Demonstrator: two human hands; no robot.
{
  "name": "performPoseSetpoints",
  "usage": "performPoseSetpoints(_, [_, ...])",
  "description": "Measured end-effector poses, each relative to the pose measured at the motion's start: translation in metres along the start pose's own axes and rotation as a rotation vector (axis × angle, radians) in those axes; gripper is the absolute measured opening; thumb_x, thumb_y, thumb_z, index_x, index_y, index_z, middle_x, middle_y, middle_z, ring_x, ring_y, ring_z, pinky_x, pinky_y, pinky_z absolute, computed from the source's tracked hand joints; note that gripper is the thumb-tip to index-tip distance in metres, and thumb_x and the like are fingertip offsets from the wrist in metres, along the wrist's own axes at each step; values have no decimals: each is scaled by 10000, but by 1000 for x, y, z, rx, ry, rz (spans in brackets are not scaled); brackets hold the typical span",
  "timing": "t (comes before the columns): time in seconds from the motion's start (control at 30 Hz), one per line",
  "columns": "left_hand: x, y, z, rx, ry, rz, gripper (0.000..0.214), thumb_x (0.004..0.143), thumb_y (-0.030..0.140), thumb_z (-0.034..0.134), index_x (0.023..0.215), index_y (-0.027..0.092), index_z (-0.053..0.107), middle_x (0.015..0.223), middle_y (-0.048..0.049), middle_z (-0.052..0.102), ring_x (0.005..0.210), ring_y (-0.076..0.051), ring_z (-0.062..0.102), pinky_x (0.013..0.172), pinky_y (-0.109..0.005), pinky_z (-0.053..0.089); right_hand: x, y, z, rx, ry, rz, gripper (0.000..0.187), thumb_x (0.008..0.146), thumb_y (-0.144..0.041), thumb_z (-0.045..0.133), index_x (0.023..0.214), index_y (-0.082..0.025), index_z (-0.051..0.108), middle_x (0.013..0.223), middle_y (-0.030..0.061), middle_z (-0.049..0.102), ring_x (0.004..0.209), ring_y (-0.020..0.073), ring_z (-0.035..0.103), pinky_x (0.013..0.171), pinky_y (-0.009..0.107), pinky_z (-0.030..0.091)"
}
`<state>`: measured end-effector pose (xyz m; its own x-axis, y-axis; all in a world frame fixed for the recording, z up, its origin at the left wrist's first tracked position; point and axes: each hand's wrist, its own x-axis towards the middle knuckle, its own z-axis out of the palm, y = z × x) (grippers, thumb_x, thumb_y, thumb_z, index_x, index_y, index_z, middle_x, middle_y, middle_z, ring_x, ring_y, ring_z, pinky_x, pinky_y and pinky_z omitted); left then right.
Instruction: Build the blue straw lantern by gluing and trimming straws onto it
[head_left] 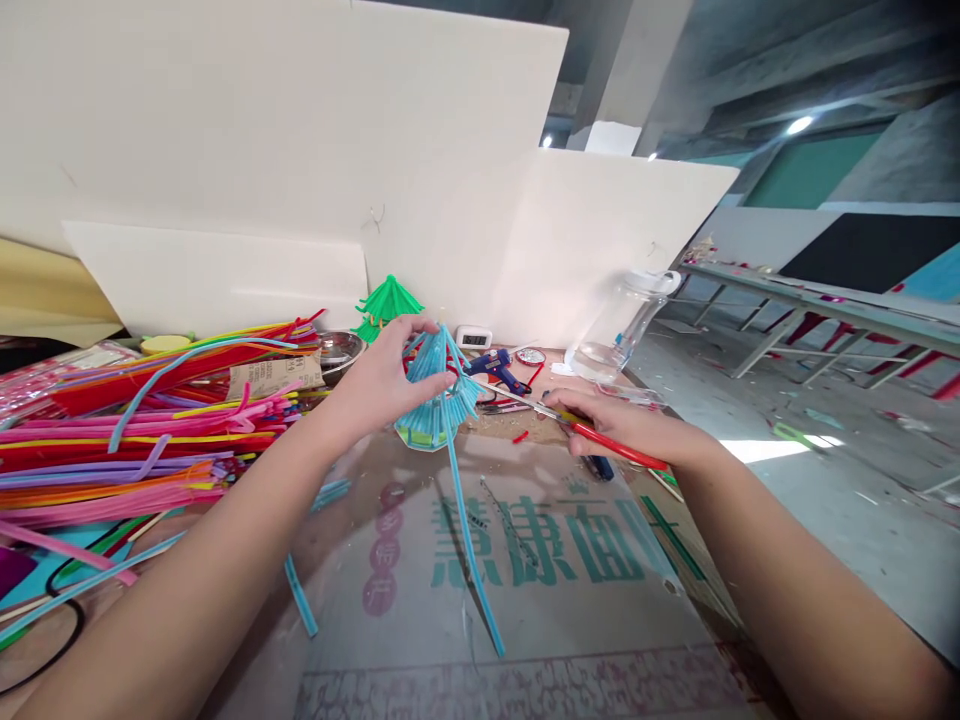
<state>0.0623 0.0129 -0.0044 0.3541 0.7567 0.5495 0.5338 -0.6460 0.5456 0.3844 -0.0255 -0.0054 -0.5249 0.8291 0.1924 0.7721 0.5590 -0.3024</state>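
Note:
My left hand [386,380] is closed around a small blue umbrella-like piece made of straws [437,400], holding it just above the cardboard sheet [525,600]. One long blue straw [471,540] hangs from it down toward me. My right hand [607,420] grips red-handled scissors [600,432], whose blades point left toward the blue piece and nearly touch it. A finished green straw umbrella [388,300] stands behind my left hand.
A big heap of coloured straws [142,430] fills the left of the table. A blue glue gun [495,368], a small white clock [473,338], a metal bowl [339,348] and a clear plastic jar [619,325] sit at the back. White boards [300,150] stand behind.

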Motion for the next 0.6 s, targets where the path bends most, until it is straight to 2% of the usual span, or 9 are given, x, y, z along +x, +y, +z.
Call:
performPoseSetpoints(0.07, [0,2,3,68,-7,9,640,738,431,663,1264,177,402,1296,-99,489,1153,-250,514,994,-373,419,-7,5,0,25,-164,3,568,813,-563,569,1259,-213,533,1120,87,638,885,229,626,755,332,489])
performPoseSetpoints(0.1, [-1,2,5,92,-15,15,655,737,421,660,1275,171,384,1301,-107,475,1156,-251,509,995,-378,420,-10,7,0,51,-242,24,585,844,-545,537,1317,-207,468,1091,87,643,816,212,633,702,319,488])
performPoseSetpoints(0.17, [-1,3,7,121,-22,26,649,749,400,640,1287,170,360,1311,-118,452,1172,-253,496,1000,-388,418,-13,8,1,99,-319,84,594,876,-518,504,1367,-204,386,955,56,663,662,178,619,594,289,466])
performPoseSetpoints(0.23, [-2,2,9,130,-19,29,637,754,372,626,1292,176,349,1320,-121,438,1198,-257,478,1019,-396,405,-14,6,1,115,-328,108,578,875,-505,513,1356,-214,385,863,26,659,595,163,601,559,278,448])
performPoseSetpoints(0.37, [-2,-1,5,130,-28,10,635,753,339,613,1303,184,335,1303,-110,447,1180,-259,489,1028,-406,403,-11,-1,1,126,-304,89,505,876,-464,521,1301,-206,433,828,18,649,574,152,580,570,278,438])
performPoseSetpoints(0.47, [-2,-4,1,110,-66,11,633,767,349,607,1312,194,325,1297,-99,456,1152,-248,513,1007,-398,422,-9,-6,1,111,-281,95,490,865,-461,536,1278,-207,468,879,24,631,561,135,554,563,273,424])
performPoseSetpoints(0.6, [-3,-5,-1,59,-125,67,647,808,414,595,1343,192,307,1376,-113,422,1251,-260,454,1062,-398,375,-8,-7,3,81,-236,67,477,848,-487,557,1243,-224,510,948,31,602,596,124,549,590,272,434])
